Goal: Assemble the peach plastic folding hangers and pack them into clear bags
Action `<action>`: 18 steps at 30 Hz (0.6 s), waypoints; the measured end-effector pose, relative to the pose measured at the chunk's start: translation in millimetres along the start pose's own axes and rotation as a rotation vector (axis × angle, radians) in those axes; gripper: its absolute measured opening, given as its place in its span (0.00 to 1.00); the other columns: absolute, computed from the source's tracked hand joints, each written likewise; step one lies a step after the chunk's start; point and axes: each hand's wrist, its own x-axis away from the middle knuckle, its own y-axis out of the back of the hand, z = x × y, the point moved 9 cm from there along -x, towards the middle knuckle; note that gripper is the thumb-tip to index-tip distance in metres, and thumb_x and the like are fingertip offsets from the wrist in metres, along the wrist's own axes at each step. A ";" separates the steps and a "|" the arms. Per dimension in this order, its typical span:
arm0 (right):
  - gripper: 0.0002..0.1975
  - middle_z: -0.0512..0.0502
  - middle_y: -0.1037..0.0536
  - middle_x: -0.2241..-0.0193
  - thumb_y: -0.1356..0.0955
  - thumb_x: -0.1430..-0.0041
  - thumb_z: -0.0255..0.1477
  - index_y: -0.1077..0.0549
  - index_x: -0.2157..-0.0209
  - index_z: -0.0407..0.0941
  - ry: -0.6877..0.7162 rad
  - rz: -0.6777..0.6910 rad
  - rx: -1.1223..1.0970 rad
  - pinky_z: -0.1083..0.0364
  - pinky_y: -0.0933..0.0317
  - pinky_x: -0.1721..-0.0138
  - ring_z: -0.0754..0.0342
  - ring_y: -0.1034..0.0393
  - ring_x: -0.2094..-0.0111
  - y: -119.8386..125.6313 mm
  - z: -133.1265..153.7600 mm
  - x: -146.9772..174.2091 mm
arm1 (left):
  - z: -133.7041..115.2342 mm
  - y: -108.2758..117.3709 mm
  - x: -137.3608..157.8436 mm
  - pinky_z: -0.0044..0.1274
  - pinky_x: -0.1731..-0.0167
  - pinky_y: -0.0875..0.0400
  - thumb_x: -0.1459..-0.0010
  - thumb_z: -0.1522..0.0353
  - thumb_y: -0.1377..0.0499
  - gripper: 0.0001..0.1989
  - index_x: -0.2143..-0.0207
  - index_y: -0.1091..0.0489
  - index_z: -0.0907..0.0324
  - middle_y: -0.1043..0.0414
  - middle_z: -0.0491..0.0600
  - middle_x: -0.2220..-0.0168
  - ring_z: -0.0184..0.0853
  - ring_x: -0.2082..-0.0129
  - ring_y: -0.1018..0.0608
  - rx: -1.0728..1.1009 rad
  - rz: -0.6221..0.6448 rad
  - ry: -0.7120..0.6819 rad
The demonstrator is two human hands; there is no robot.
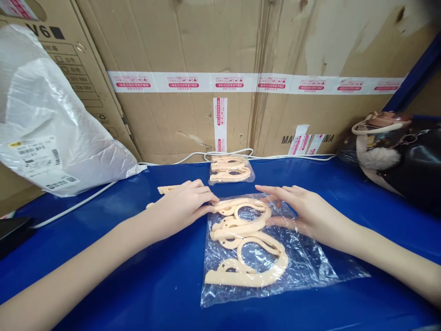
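A clear plastic bag (303,257) lies flat on the blue table in front of me. Inside it are cream plastic pieces that look like folding hangers (265,276), with curved loops and small holes. My left hand (188,200) is closed in a pinch at the bag's upper left corner, beside the end of the top piece. On the right side, my right hand (303,209) has its fingers apart, the thumb and fingertips at the bag's edge near the loops. More cream pieces (167,189) are partly hidden behind my left hand.
A smaller packed bag of cream hangers (230,169) lies behind, by a white cable (292,157) and cardboard boxes (186,41). A white parcel bag (58,119) stands left. At right are a bottle with a strap (382,122) and a black bag (418,161).
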 end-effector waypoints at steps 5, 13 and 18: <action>0.29 0.42 0.20 0.60 0.36 0.36 0.41 0.43 0.37 0.46 -0.002 -0.014 0.050 0.45 0.33 0.60 0.44 0.27 0.58 1.4 3.3 1.0 | -3.2 4.1 0.6 0.26 0.58 0.37 0.33 0.67 0.47 0.10 0.53 0.28 0.56 0.24 0.46 0.57 0.37 0.56 0.29 0.015 0.029 -0.007; 0.28 0.41 0.20 0.62 0.37 0.36 0.40 0.43 0.37 0.45 -0.006 -0.028 0.087 0.46 0.32 0.62 0.43 0.27 0.60 2.6 5.3 1.5 | -2.7 -4.3 -0.3 0.28 0.59 0.38 0.30 0.67 0.53 0.14 0.55 0.28 0.57 0.25 0.48 0.58 0.37 0.58 0.29 -0.026 -0.041 -0.039; 0.28 0.41 0.20 0.62 0.37 0.35 0.40 0.43 0.38 0.44 0.006 -0.036 0.117 0.45 0.32 0.61 0.44 0.26 0.60 3.2 9.1 0.3 | -1.2 -9.1 -1.4 0.29 0.58 0.38 0.30 0.70 0.56 0.16 0.54 0.28 0.58 0.25 0.49 0.58 0.38 0.58 0.30 -0.050 -0.040 0.002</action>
